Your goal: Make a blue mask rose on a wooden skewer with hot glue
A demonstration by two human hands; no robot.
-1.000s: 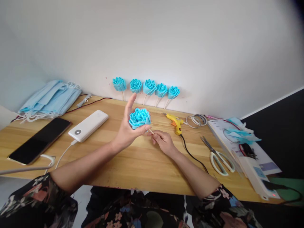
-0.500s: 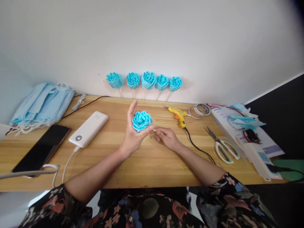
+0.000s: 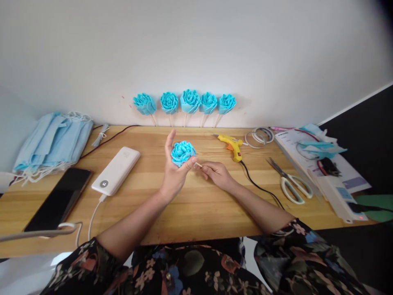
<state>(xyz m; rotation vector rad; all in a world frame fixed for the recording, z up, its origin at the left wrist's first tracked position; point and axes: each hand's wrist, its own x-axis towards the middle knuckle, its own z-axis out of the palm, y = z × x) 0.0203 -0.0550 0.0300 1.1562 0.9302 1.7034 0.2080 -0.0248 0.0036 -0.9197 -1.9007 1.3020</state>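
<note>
A blue fabric flower point(image 3: 183, 153) with ruffled petals faces up toward me above the middle of the table. My left hand point(image 3: 174, 172) cups it, the thumb pressed along its right side and the fingers raised behind its left edge. From the flower's lower right sticks out a thin pale stick point(image 3: 199, 164), its stem. My right hand point(image 3: 216, 174) pinches this stick between thumb and fingers, just right of my left thumb. Where the stick enters the flower is hidden by the left hand.
Several finished blue flowers point(image 3: 190, 101) lean on the wall. To the right lie a yellow glue gun point(image 3: 232, 146), tape rolls point(image 3: 260, 137), scissors point(image 3: 291, 184) and a power strip point(image 3: 340, 200). Leftward are face masks point(image 3: 55, 139), a phone point(image 3: 58, 196) and a white power bank point(image 3: 116, 170).
The view has tilted slightly. My right hand has shifted a little away from my left thumb, so more of the stick shows. Both hands keep their hold.
</note>
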